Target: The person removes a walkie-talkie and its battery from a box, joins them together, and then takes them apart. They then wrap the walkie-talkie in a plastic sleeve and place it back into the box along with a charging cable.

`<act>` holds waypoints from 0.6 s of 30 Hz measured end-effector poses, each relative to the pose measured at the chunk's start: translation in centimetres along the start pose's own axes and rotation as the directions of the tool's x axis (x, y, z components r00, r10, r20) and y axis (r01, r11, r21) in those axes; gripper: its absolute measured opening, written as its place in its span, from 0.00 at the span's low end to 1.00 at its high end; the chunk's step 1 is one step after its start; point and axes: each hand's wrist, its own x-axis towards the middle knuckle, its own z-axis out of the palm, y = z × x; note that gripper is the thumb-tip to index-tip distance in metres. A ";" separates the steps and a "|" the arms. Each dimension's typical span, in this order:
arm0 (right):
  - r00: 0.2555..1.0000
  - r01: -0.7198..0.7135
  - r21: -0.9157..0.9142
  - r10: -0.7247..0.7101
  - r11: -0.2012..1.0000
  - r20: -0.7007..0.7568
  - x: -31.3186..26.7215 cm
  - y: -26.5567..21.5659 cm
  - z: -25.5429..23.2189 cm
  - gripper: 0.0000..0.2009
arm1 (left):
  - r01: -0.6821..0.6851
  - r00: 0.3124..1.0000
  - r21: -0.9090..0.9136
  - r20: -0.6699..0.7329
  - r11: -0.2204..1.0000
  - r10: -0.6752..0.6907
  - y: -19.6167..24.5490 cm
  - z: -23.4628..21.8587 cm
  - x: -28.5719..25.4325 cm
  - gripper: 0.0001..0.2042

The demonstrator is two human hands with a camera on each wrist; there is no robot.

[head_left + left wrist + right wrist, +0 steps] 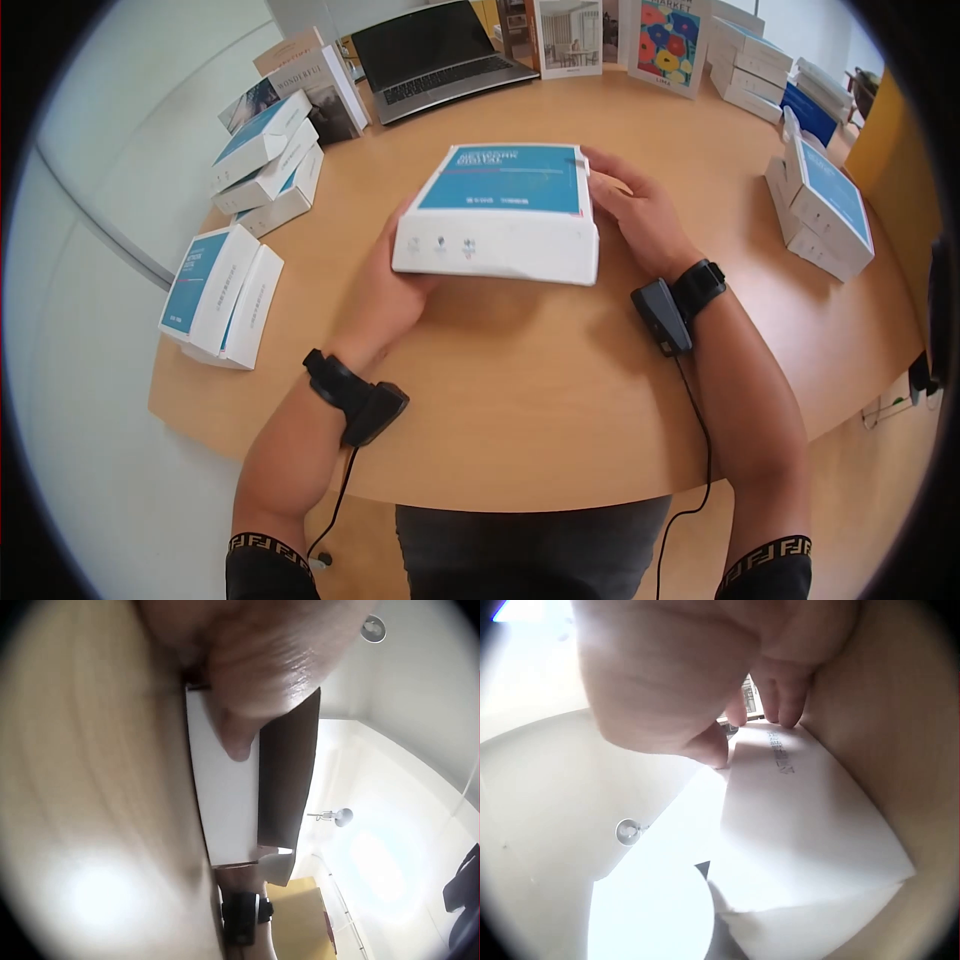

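A white cardboard box [500, 250] with a blue top label reading "NETWORK DIGITAL" is tilted over the middle of the table, its front side toward me. My left hand [388, 290] grips its left side; in the left wrist view the thumb lies against a white side of the box [225, 802]. At the far right corner, my right hand [645, 215] holds the box with thumb and fingers. The right wrist view shows those fingertips [787, 712] at the end of a white side with printed characters. Most left fingers are hidden behind the box.
Similar boxes are stacked at the left [265, 165], nearer left [220, 295] and right [820, 205] of the wooden table [500, 400]. An open laptop [440, 60] stands at the back beside upright books [665, 45]. Cables [705, 440] hang from both wrist cameras.
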 end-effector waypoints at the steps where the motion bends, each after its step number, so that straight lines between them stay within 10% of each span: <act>1: 1.000 -0.009 0.002 0.009 1.000 -0.001 0.2 0.2 0.2 0.21 | 0.008 1.000 -0.001 0.003 1.000 -0.008 0.0 0.1 0.3 0.35; 8: 0.999 -0.046 -0.007 0.046 0.999 0.005 -1.3 -0.9 3.2 0.18 | 0.140 0.948 -0.217 -0.253 0.966 -0.194 -1.1 0.0 1.7 0.21; 18: 0.993 0.083 -0.309 -0.104 0.947 -0.050 -2.9 -1.6 4.0 0.18 | 0.022 0.942 -0.283 -0.317 0.959 -0.115 -0.3 -1.9 -0.6 0.16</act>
